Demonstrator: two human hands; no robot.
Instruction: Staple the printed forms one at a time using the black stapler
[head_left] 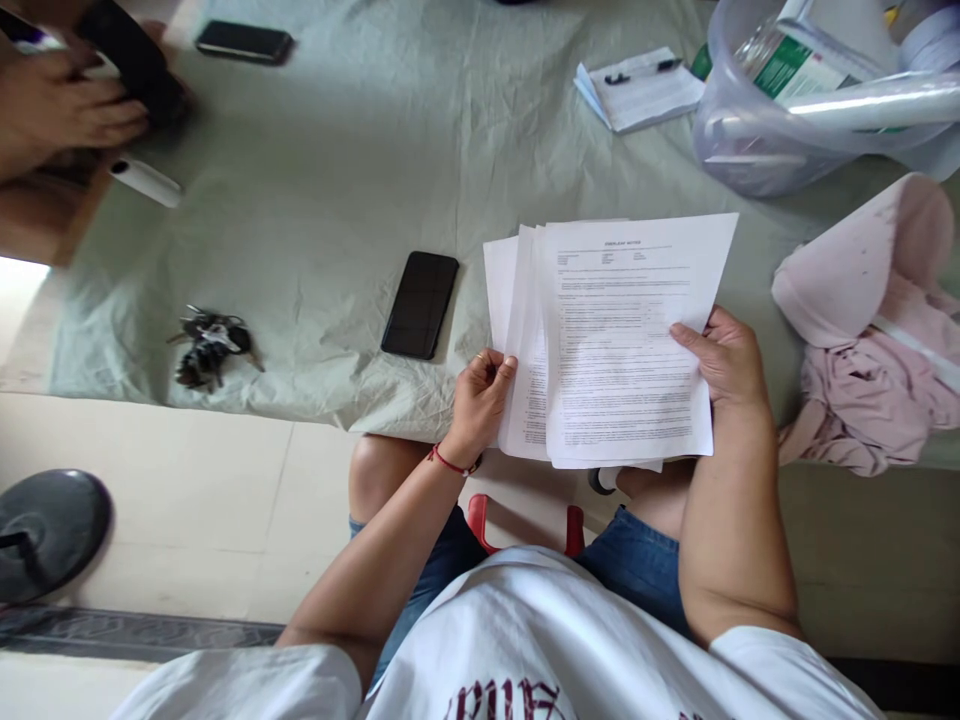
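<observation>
Several printed sheets of paper (pixel 622 350) are held up over the table's near edge, the top one covered in small text under a short heading. My left hand (pixel 482 395) pinches the left edges of the sheets between thumb and fingers. On the right side, my right hand (pixel 724 360) grips the stack, its thumb lying on the top page and its fingers hidden behind. The sheets are fanned slightly, with other pages showing at the left. A black phone (pixel 420 305) lies on the table just beyond my left hand.
The table has a pale green cloth (pixel 322 220). Keys (pixel 214 345) lie left, near another phone (pixel 244 42) and a white cylinder (pixel 146 183). A notepad with a pen (pixel 645 88), a plastic tub (pixel 750 160) and pink cloth (pixel 862 390) are right. Another person's hand (pixel 75 110) holds something dark.
</observation>
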